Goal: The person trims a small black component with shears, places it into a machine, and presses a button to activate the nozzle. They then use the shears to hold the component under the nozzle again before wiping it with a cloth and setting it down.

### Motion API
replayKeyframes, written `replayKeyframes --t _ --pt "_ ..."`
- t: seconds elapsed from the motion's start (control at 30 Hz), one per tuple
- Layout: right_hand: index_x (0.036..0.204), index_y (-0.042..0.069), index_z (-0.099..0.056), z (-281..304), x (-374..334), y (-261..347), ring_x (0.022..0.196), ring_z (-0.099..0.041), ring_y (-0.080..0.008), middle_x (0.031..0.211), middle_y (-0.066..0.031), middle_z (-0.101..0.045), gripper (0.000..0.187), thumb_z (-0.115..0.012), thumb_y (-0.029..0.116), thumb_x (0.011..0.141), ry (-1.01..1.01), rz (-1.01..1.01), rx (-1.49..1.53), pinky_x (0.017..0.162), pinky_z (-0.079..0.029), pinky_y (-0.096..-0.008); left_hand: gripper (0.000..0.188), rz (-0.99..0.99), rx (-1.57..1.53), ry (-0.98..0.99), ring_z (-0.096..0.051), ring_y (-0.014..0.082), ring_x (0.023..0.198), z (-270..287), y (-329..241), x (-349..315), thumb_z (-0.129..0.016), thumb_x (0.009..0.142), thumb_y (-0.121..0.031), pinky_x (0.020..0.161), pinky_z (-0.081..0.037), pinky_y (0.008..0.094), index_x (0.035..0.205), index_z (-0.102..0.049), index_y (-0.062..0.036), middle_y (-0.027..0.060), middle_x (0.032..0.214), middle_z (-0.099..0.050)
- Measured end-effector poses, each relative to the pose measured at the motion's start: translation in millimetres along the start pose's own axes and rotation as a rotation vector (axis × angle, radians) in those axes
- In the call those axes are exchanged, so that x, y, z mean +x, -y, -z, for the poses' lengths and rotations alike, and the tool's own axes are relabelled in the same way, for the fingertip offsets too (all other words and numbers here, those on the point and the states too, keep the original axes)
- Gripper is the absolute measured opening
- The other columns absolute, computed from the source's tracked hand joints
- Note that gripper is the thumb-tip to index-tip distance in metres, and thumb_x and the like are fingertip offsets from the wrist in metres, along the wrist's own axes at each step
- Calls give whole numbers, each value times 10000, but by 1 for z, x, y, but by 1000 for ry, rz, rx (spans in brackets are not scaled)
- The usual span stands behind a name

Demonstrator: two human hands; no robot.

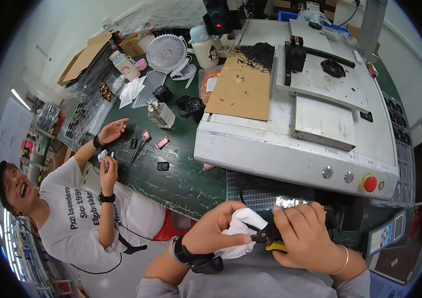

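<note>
My left hand (215, 229) is closed on a crumpled white wipe (245, 221), its thumb lying along the wipe's lower side. My right hand (304, 237) wraps round a pair of yellow-handled pliers (276, 246). The dark jaws point left and meet the wipe beside my left thumb. Whether a small part sits between jaws and wipe cannot be made out. Just beyond my hands, a dark mat with a grid of small marks (251, 187) lies under the machine's front edge.
A white machine (251, 144) with a red button (369, 183) stands ahead. On the green bench (186, 174) are a glass bottle (161, 115), tweezers (139, 150), small black parts and a fan (167, 53). A co-worker (79, 213) sits at left, holding something small and white. A keypad device (386, 232) is at right.
</note>
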State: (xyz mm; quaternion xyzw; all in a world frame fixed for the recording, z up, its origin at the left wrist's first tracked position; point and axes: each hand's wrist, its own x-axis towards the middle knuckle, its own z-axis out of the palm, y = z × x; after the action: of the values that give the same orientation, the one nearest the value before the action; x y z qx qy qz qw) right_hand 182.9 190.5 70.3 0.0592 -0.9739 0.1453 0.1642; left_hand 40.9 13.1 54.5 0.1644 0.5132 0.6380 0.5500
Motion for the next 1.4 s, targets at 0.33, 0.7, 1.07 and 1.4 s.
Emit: replayKeyframes --t 0.33,0.7,1.07,1.4 --pt "1104 -33 -535 7 5 -4 858 -486 -261 913 -104 -504 709 -716 272 490 76 63 -25 808 -350 -429 549 -4 160 36 -570 84 894 1 0 3 -669 762 42 770 -465 223 1235 -402 -35 48 978 -606" --pt "1034 -37 -527 9 -47 -28 768 -494 -306 871 -144 -513 701 -715 286 441 8 -367 20 731 -405 -403 434 -212 517 -217 -586 126 885 30 -17 0 -629 735 80 778 -474 266 1138 -507 -26 69 955 -603" --pt "1118 -129 -438 -6 -17 -12 779 -585 -352 868 -207 -512 750 -675 362 602 145 -716 214 673 -504 -373 414 -453 878 -116 -585 237 905 -19 4 51 -620 800 -36 798 -451 311 1163 -440 47 160 992 -591" --pt "971 -96 -460 -6 -14 -11 708 -575 -335 882 -212 -479 652 -681 403 613 204 -617 179 614 -503 -379 578 -711 1277 -322 -451 359 1052 -43 -5 34 -717 678 -85 929 -363 397 1166 -434 38 219 1146 -446"
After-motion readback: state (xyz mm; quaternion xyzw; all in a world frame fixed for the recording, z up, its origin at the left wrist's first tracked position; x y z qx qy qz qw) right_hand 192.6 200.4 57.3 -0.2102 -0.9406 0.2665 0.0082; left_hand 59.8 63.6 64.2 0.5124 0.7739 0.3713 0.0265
